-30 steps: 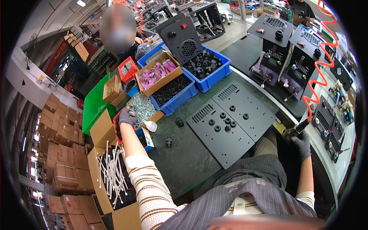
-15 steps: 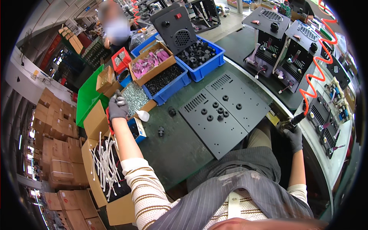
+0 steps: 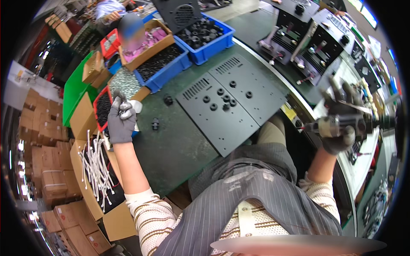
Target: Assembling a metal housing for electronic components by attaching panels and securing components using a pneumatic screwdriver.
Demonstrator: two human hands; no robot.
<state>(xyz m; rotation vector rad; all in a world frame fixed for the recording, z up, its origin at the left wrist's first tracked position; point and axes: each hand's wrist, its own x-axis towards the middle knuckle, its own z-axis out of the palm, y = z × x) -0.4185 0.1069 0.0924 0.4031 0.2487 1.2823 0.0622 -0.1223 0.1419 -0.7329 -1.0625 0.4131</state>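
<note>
My left hand (image 3: pixel 121 123), in a grey glove, is raised beside the small bins. Its fingers are curled closed; whatever they hold, if anything, is too small to make out. At the right, my gloved right hand (image 3: pixel 337 145) holds a pneumatic screwdriver (image 3: pixel 331 126) lying across the palm, its tip pointing left. Motion blurs this hand and the tool. Two flat black metal panels (image 3: pixel 205 121) with vent slots lie side by side on the dark green bench (image 3: pixel 171 158). Several black round rubber feet (image 3: pixel 213 107) sit on them. Two black plastic fittings (image 3: pixel 155 123) stand left of the panels.
Along the back are a blue bin (image 3: pixel 193 64) of black screws, a carton of pink-wrapped parts (image 3: pixel 159 36), silver screws (image 3: pixel 126 83), and a blue bin of black parts (image 3: pixel 218 42). White cable ties (image 3: pixel 95 164) fill a carton at left. Black housings (image 3: pixel 286 36) stand back right; another person (image 3: pixel 113 12) is beyond.
My right hand has lifted the screwdriver from low beside my lap, up and rightward. My left hand has drawn back from the silver screws with curled fingers. The whole view has shifted.
</note>
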